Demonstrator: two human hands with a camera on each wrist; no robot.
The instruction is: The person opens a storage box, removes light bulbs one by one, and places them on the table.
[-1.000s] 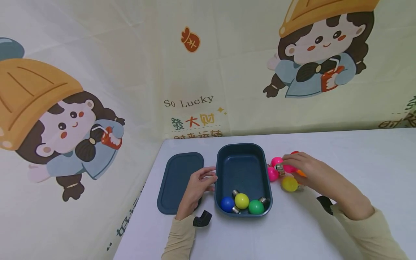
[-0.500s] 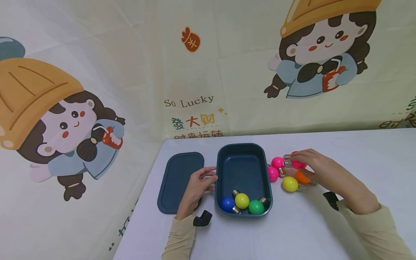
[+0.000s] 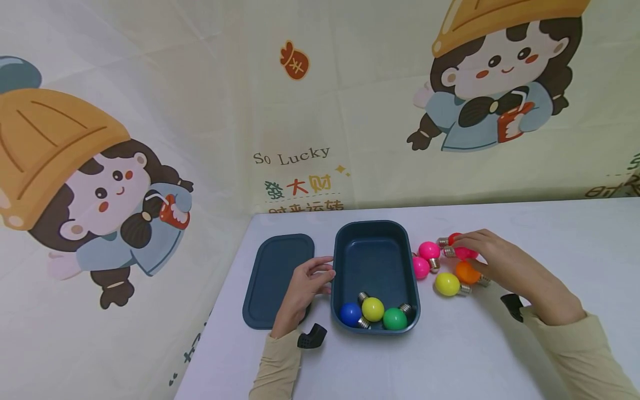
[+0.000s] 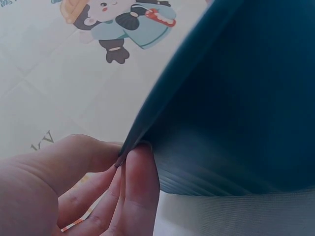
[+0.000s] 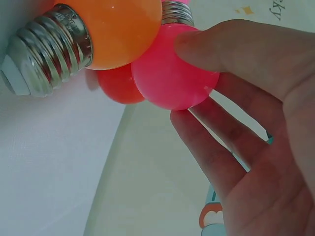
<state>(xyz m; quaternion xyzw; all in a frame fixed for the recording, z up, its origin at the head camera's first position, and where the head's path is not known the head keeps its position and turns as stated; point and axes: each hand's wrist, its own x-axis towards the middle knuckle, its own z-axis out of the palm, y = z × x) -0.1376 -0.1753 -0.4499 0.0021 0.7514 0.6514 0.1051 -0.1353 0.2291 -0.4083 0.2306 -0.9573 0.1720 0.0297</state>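
Note:
My left hand (image 3: 310,283) pinches the left rim of a dark blue box (image 3: 375,266); the left wrist view shows thumb and finger on either side of its edge (image 4: 140,123). Inside the box's near end lie a blue bulb (image 3: 350,314), a yellow bulb (image 3: 373,309) and a green bulb (image 3: 395,319). To the box's right, my right hand (image 3: 492,261) holds a pink light bulb (image 5: 167,69) between thumb and fingers. Close by are an orange bulb (image 3: 467,272), a red bulb (image 3: 454,238) and another yellow bulb (image 3: 446,284).
Two more pink bulbs, one farther (image 3: 429,250) and one nearer (image 3: 420,268), lie beside the box's right wall. A flat dark blue lid (image 3: 272,283) lies on the white table (image 3: 360,366), left of the box. Printed cloth (image 3: 370,139) hangs behind.
My right hand has shifted right, and the held pink bulb has moved right with it. The orange bulb shows more fully. My left hand and the box stay put.

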